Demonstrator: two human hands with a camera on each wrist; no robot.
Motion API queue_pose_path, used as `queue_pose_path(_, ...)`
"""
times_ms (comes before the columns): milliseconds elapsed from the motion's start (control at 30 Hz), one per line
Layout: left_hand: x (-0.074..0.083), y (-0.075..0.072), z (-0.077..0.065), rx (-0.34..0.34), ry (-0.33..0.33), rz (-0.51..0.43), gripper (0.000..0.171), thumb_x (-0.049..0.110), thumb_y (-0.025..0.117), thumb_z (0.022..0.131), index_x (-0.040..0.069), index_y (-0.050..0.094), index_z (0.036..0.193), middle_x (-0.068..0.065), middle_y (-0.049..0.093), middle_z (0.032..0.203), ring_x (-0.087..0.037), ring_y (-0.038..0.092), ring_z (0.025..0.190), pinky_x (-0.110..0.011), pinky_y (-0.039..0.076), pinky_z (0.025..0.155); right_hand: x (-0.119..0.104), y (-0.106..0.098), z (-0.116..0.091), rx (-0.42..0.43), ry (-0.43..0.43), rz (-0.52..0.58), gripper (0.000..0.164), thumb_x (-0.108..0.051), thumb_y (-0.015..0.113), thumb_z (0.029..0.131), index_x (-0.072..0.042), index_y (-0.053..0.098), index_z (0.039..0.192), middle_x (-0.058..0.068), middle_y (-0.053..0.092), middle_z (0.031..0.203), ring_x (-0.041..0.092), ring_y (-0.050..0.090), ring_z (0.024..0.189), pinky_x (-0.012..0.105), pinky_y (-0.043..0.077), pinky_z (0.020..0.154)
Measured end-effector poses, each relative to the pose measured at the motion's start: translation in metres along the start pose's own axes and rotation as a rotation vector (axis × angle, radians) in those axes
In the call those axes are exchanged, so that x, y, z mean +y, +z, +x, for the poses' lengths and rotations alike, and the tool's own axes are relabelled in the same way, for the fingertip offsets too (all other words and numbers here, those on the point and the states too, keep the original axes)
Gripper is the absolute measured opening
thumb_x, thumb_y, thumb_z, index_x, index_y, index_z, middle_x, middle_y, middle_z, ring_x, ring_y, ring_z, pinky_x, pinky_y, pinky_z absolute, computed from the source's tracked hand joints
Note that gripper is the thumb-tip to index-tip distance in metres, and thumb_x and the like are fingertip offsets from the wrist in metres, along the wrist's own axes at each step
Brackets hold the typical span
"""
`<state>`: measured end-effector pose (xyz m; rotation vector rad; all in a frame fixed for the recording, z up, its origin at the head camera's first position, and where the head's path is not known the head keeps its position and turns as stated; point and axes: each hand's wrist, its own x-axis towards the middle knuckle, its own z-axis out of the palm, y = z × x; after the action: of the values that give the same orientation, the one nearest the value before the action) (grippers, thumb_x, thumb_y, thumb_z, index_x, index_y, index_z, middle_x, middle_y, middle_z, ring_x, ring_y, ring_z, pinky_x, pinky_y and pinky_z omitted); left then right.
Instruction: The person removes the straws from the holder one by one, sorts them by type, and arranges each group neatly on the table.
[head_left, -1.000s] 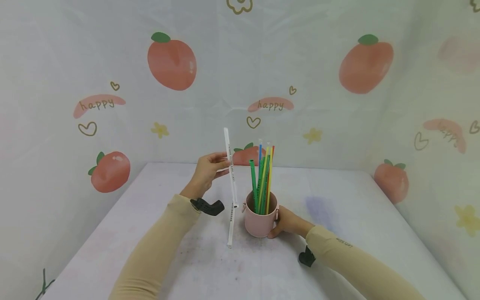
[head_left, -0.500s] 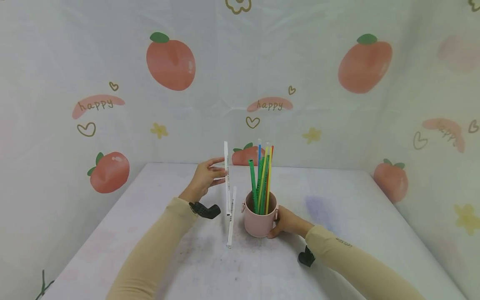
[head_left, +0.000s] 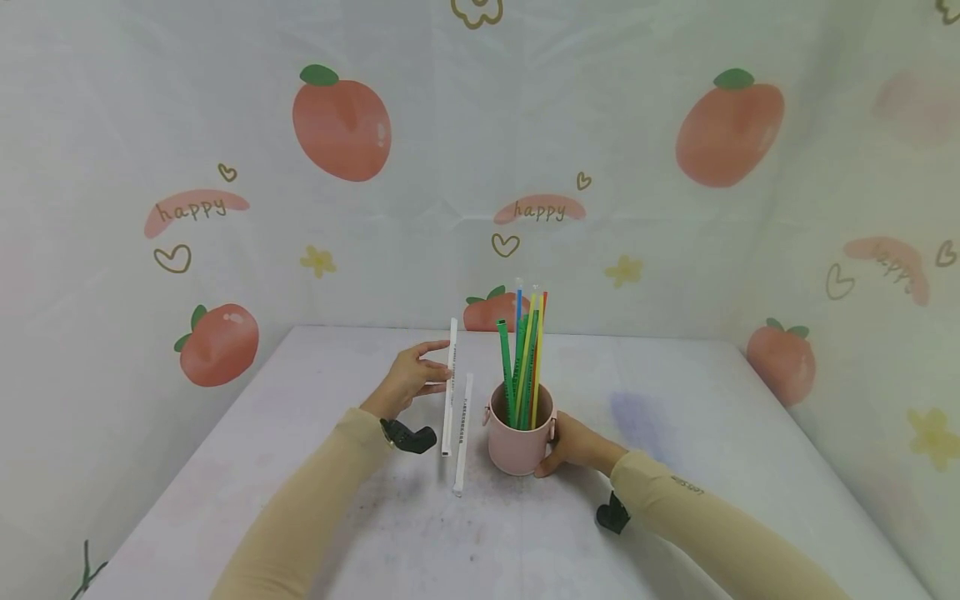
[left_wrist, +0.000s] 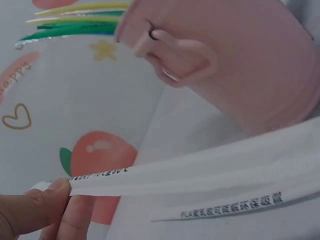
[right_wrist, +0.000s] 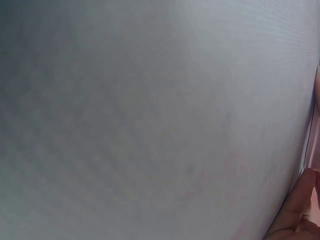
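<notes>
Between thumb and fingers my left hand [head_left: 407,382] pinches a straw in a white printed wrapper [head_left: 449,400], held low and nearly upright in the head view. A second white-wrapped straw [head_left: 462,437] lies on the table just right of it. In the left wrist view the held straw [left_wrist: 150,176] stretches from the fingertips past the lying one [left_wrist: 235,210]. My right hand [head_left: 573,443] grips the right side of a small pink bucket [head_left: 517,454]. Several green, yellow, red and blue straws [head_left: 525,367] stand in that bucket. Only fingers [right_wrist: 295,202] show at the right wrist view's edge.
The white table [head_left: 540,550] runs back to a curtain [head_left: 427,167] printed with fruit, hearts and "happy". Small ring handles [left_wrist: 185,57] hang on the bucket's sides. A dark green twig-like thing [head_left: 88,571] shows at the lower left.
My left hand has lowered the wrapped straw toward the table, slightly left, uncovering more of the lying straw. The right hand and the bucket have stayed in place.
</notes>
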<state>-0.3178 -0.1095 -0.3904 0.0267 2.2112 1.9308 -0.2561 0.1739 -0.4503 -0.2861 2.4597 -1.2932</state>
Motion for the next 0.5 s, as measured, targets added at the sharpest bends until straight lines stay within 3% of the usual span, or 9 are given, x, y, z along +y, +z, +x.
queue_pose_path(167, -0.013, 0.002, 0.004, 0.005, -0.017, 0.009, 0.061, -0.008, 0.064, 0.087, 0.013, 0.048, 0.142, -0.010, 0.067, 0.090, -0.013, 0.067, 0.077, -0.031, 0.060, 0.074, 0.000, 0.000, 0.002, 0.009, 0.015, 0.003, 0.092, 0.000, 0.091, 0.058, -0.001, 0.045, 0.137, 0.014, 0.050, 0.142, 0.035, 0.040, 0.136, 0.053, 0.029, 0.115)
queue_pose_path(500, -0.035, 0.007, 0.011, 0.039, -0.100, 0.071, 0.061, -0.006, 0.068, 0.085, 0.014, 0.052, 0.140, -0.016, 0.066, 0.098, -0.018, 0.066, 0.084, -0.031, 0.060, 0.074, 0.001, 0.001, 0.002, 0.012, 0.019, -0.004, 0.091, -0.001, 0.092, 0.058, -0.001, 0.046, 0.137, 0.014, 0.050, 0.142, 0.035, 0.040, 0.137, 0.053, 0.029, 0.115)
